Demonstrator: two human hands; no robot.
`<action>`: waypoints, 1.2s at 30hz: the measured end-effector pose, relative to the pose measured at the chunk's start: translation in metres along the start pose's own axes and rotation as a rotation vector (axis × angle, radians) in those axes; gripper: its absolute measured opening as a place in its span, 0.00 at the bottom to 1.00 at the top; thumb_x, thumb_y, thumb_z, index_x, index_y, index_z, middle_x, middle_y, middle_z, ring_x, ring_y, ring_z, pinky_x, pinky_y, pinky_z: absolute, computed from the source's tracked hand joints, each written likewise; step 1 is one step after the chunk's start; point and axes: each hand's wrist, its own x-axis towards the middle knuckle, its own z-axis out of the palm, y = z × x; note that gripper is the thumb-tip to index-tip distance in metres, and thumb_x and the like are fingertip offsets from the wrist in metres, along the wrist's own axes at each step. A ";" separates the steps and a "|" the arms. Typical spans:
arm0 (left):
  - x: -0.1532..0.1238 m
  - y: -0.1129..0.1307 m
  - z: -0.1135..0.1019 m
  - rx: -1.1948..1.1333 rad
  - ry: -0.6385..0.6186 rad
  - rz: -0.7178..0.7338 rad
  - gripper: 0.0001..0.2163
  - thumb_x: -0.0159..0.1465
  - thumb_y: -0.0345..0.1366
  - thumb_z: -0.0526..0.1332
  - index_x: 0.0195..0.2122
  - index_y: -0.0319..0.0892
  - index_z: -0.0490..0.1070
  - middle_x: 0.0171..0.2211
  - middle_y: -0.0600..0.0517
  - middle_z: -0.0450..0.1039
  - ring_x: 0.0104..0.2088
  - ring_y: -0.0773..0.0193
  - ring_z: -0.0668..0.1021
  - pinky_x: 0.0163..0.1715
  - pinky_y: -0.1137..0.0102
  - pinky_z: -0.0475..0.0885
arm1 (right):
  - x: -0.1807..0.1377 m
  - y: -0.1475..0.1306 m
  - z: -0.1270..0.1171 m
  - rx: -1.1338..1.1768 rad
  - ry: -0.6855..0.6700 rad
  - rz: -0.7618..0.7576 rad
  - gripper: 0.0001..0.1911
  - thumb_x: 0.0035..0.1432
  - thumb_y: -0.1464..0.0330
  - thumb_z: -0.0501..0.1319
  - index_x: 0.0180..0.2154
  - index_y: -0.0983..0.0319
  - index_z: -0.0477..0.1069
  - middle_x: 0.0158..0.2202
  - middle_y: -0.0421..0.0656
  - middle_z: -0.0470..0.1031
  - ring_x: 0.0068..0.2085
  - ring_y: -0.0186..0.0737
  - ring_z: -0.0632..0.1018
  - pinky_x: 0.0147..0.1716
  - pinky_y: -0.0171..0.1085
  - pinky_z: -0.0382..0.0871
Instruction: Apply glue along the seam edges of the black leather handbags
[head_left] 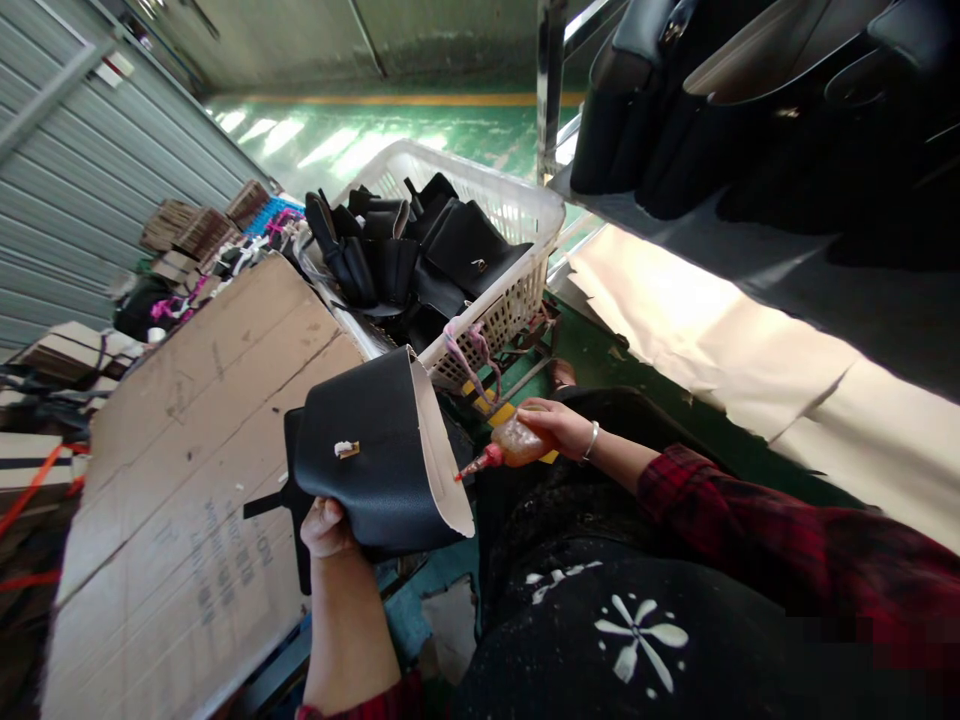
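Note:
My left hand (327, 527) grips the bottom edge of a black leather bag piece (367, 460) with a small metal clasp, holding it upright over a cardboard sheet. Its pale inner lining (444, 455) faces right. My right hand (551, 427), with a bracelet at the wrist, is closed around a small amber glue bottle (512, 446). The bottle's red nozzle (471, 468) points left and touches the edge of the lining.
A large flattened cardboard sheet (187, 470) lies to the left. Behind it stands a white plastic basket (517, 215) with several black leather parts. Black bags (750, 100) hang on a rack at upper right. Stacked cartons sit at far left, against a corrugated wall.

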 end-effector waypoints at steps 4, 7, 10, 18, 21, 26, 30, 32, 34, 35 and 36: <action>-0.002 0.005 0.007 0.063 0.092 -0.038 0.23 0.27 0.46 0.78 0.26 0.46 0.79 0.21 0.53 0.78 0.26 0.54 0.82 0.40 0.66 0.79 | -0.010 0.005 -0.005 -0.047 0.011 0.021 0.25 0.33 0.55 0.76 0.31 0.62 0.72 0.26 0.40 0.75 0.27 0.37 0.74 0.30 0.37 0.67; -0.003 0.008 0.011 0.082 0.127 -0.051 0.23 0.24 0.48 0.78 0.21 0.46 0.77 0.20 0.53 0.78 0.25 0.54 0.81 0.39 0.66 0.79 | -0.018 0.009 -0.008 -0.087 0.003 0.038 0.25 0.34 0.55 0.75 0.31 0.62 0.72 0.26 0.40 0.74 0.28 0.38 0.74 0.30 0.37 0.66; -0.004 0.010 0.015 0.100 0.158 -0.064 0.23 0.22 0.48 0.78 0.19 0.46 0.76 0.20 0.53 0.78 0.26 0.53 0.81 0.39 0.66 0.79 | -0.024 0.013 -0.009 -0.100 -0.021 0.055 0.25 0.34 0.54 0.75 0.31 0.63 0.73 0.27 0.40 0.75 0.29 0.38 0.75 0.31 0.37 0.66; -0.005 0.012 0.021 0.137 0.196 -0.099 0.24 0.18 0.50 0.77 0.17 0.47 0.75 0.21 0.51 0.78 0.32 0.46 0.82 0.44 0.58 0.77 | -0.026 0.014 -0.014 -0.121 0.110 -0.034 0.25 0.34 0.53 0.75 0.29 0.62 0.72 0.26 0.40 0.73 0.29 0.38 0.73 0.31 0.37 0.65; -0.005 0.012 0.023 0.144 0.192 -0.118 0.25 0.17 0.50 0.77 0.19 0.47 0.75 0.20 0.51 0.77 0.36 0.42 0.82 0.46 0.55 0.76 | -0.028 0.011 -0.013 -0.068 0.112 -0.069 0.24 0.35 0.53 0.75 0.30 0.62 0.73 0.27 0.40 0.74 0.30 0.38 0.74 0.32 0.38 0.66; -0.004 0.011 0.024 0.149 0.184 -0.127 0.27 0.17 0.51 0.76 0.22 0.48 0.77 0.20 0.50 0.77 0.44 0.39 0.80 0.48 0.53 0.75 | -0.029 0.009 -0.004 -0.014 0.103 -0.079 0.24 0.35 0.54 0.75 0.31 0.62 0.72 0.28 0.40 0.74 0.30 0.38 0.74 0.33 0.37 0.66; -0.003 0.008 0.020 0.149 0.184 -0.117 0.26 0.19 0.52 0.76 0.21 0.48 0.76 0.23 0.49 0.78 0.46 0.39 0.79 0.49 0.54 0.74 | -0.030 0.012 -0.002 -0.055 0.106 -0.066 0.25 0.34 0.54 0.75 0.30 0.62 0.73 0.28 0.40 0.74 0.30 0.38 0.74 0.33 0.38 0.65; -0.003 0.007 0.019 0.144 0.180 -0.113 0.27 0.19 0.52 0.76 0.22 0.47 0.77 0.24 0.48 0.79 0.48 0.38 0.78 0.50 0.53 0.74 | -0.032 0.015 -0.004 -0.089 0.100 -0.049 0.25 0.33 0.53 0.75 0.30 0.62 0.73 0.27 0.40 0.74 0.30 0.38 0.73 0.32 0.37 0.65; -0.002 0.006 0.020 0.136 0.177 -0.106 0.30 0.19 0.52 0.76 0.27 0.47 0.79 0.26 0.47 0.79 0.49 0.37 0.77 0.51 0.53 0.73 | -0.036 0.017 -0.006 -0.118 0.082 -0.026 0.25 0.33 0.53 0.75 0.30 0.62 0.73 0.27 0.40 0.74 0.30 0.38 0.73 0.32 0.37 0.65; -0.002 0.006 0.020 0.133 0.176 -0.103 0.32 0.19 0.52 0.76 0.29 0.46 0.79 0.28 0.47 0.80 0.49 0.37 0.77 0.51 0.53 0.72 | -0.038 0.017 -0.007 -0.126 0.072 -0.016 0.25 0.33 0.53 0.75 0.30 0.62 0.73 0.28 0.40 0.74 0.30 0.38 0.73 0.32 0.37 0.66; -0.002 0.006 0.021 0.130 0.173 -0.097 0.33 0.19 0.52 0.76 0.31 0.46 0.79 0.30 0.46 0.80 0.50 0.38 0.77 0.52 0.53 0.72 | -0.040 0.017 -0.007 -0.130 0.065 -0.010 0.25 0.33 0.53 0.75 0.30 0.62 0.73 0.28 0.40 0.74 0.30 0.38 0.73 0.32 0.37 0.66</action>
